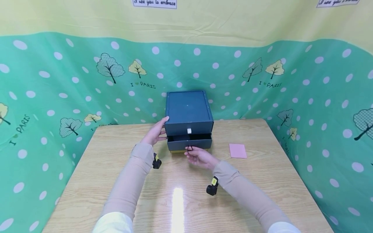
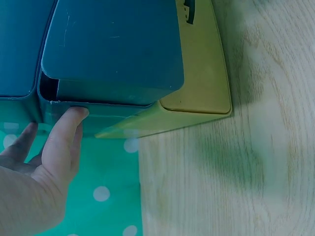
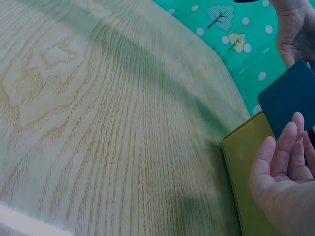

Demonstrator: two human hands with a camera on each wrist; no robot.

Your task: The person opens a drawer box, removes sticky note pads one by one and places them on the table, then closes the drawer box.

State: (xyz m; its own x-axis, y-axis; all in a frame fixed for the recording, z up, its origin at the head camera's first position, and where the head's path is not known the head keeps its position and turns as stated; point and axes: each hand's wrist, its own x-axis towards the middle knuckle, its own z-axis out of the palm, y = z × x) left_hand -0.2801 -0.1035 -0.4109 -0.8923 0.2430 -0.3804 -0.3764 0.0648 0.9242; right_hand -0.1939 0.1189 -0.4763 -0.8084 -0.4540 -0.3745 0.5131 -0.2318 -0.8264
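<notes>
A small chest of drawers (image 1: 189, 106) with a dark blue top stands at the back of the table. Its middle blue drawer (image 1: 202, 143) is pulled part way out, above a yellow bottom drawer (image 1: 176, 151). My right hand (image 1: 201, 158) pinches the black loop pull (image 1: 190, 148) on the front of the middle drawer. Along the chest's left side rests my left hand (image 1: 154, 133), its fingers extended; in the left wrist view a fingertip (image 2: 81, 112) touches the blue side wall. A white tab (image 1: 189, 131) marks the top drawer, which is closed.
A pink square (image 1: 237, 150) lies flat on the wooden table (image 1: 116, 181), right of the chest. Green polka-dot cloth (image 1: 189, 71) hangs behind the chest and along both sides. A black camera (image 1: 156, 161) hangs at the left wrist, another camera (image 1: 212, 187) at the right.
</notes>
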